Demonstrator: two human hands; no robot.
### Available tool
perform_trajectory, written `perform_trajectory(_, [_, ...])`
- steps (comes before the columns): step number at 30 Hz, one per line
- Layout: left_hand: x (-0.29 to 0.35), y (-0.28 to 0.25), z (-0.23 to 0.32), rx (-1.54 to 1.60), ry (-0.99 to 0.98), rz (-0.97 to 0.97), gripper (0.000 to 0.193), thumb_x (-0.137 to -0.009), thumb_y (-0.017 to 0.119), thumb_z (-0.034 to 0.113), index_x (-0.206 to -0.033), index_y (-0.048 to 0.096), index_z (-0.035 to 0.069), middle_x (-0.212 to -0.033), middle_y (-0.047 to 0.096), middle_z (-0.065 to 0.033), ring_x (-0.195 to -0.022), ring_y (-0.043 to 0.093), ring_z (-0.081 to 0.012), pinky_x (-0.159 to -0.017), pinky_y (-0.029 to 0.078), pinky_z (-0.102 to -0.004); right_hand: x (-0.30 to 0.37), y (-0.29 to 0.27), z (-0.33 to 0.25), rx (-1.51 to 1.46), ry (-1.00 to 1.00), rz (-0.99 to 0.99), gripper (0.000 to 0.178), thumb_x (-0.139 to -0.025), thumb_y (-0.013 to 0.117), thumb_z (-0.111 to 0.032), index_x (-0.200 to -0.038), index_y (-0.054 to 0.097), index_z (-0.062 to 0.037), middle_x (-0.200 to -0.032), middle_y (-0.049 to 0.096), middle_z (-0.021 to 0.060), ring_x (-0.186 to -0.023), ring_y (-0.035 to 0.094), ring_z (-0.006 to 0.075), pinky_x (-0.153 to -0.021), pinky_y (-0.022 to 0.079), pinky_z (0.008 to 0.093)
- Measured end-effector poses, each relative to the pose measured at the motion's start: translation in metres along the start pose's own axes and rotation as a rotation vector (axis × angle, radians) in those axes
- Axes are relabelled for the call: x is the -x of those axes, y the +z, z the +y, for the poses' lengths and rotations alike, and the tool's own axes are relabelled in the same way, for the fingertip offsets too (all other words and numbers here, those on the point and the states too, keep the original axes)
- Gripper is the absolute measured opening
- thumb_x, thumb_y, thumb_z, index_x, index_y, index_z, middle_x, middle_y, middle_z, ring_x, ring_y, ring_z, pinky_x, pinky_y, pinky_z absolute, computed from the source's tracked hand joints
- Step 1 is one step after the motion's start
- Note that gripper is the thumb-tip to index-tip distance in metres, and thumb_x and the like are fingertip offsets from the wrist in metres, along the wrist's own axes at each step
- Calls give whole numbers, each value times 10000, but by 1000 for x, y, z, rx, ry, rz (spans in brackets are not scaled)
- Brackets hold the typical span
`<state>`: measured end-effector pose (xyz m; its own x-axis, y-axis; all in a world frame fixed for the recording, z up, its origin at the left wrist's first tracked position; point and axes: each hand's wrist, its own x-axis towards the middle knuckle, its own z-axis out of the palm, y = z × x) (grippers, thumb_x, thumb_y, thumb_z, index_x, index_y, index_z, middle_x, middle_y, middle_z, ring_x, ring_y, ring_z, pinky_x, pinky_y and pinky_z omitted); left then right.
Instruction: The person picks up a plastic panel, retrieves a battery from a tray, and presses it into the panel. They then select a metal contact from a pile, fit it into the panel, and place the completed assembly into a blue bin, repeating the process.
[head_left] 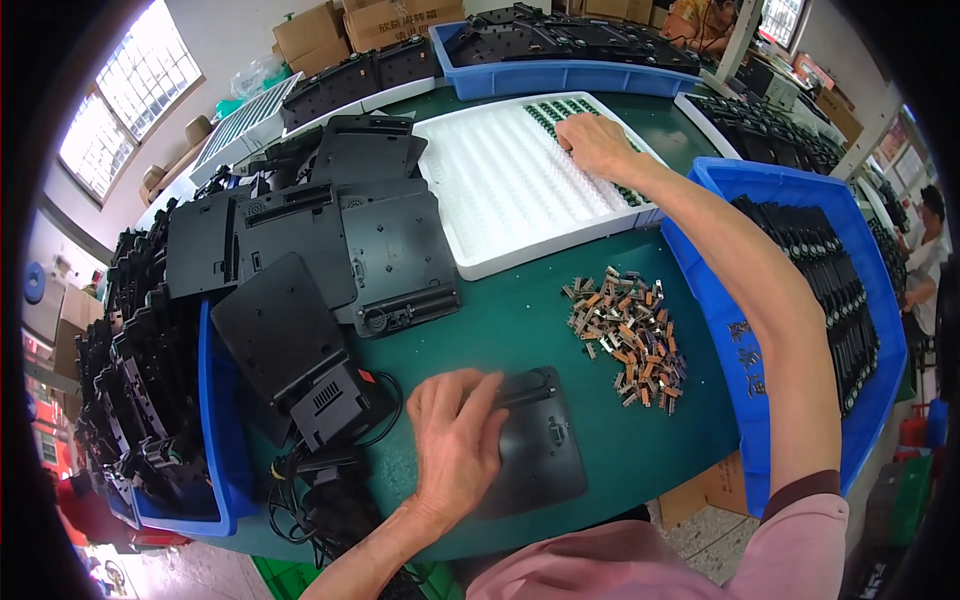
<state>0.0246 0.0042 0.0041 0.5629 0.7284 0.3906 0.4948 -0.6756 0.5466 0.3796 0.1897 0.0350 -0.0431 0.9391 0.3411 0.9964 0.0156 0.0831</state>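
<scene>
My left hand point(452, 440) rests at the left side of a black plastic cover point(535, 455) lying on the green table in front of me. Its fingers curl over the cover's upper left edge. My right arm reaches far forward, and my right hand point(600, 147) is closed in a pinch over the far right part of a white foam tray point(490, 190). Rows of small green circuit boards point(560, 108) line that side of the tray. Whatever the right fingertips hold is hidden.
A loose heap of small metal slide switches point(630, 340) lies right of the cover. Black covers point(390, 240) pile up at left, beside a black box with a cable point(340, 405). Blue bins of black parts stand at left point(225, 420), right point(725, 330) and back point(570, 78).
</scene>
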Motion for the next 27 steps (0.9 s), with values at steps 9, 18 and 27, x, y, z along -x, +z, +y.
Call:
perform_trajectory(9, [2, 3, 1, 31, 15, -4, 418, -720, 717, -20, -1129, 652, 36, -1070, 587, -96, -1024, 532, -306, -940, 384, -443, -4, -30, 20, -260, 120, -141, 129, -678, 713, 20, -795, 673, -18, -850, 698, 183, -817, 693, 332, -708, 538, 425])
perform_trajectory(18, [-2, 5, 4, -67, 72, 3, 392, -785, 673, -6, -1170, 673, 67, -1029, 564, -95, -981, 520, -296, -893, 389, -398, 86, -102, -73, -987, 51, -396, 217, -817, 691, -73, -1017, 700, 9, -744, 631, 26, -682, 600, 81, -597, 491, 247])
perform_trajectory(27, [5, 7, 1, -52, 23, 25, 410, -755, 686, -21, -1153, 661, 69, -1037, 554, -88, -1007, 520, -289, -932, 391, -433, 166, -100, -145, -1000, -41, -587, 152, -809, 706, -15, -948, 679, 39, -737, 653, 52, -725, 610, 111, -686, 494, 275])
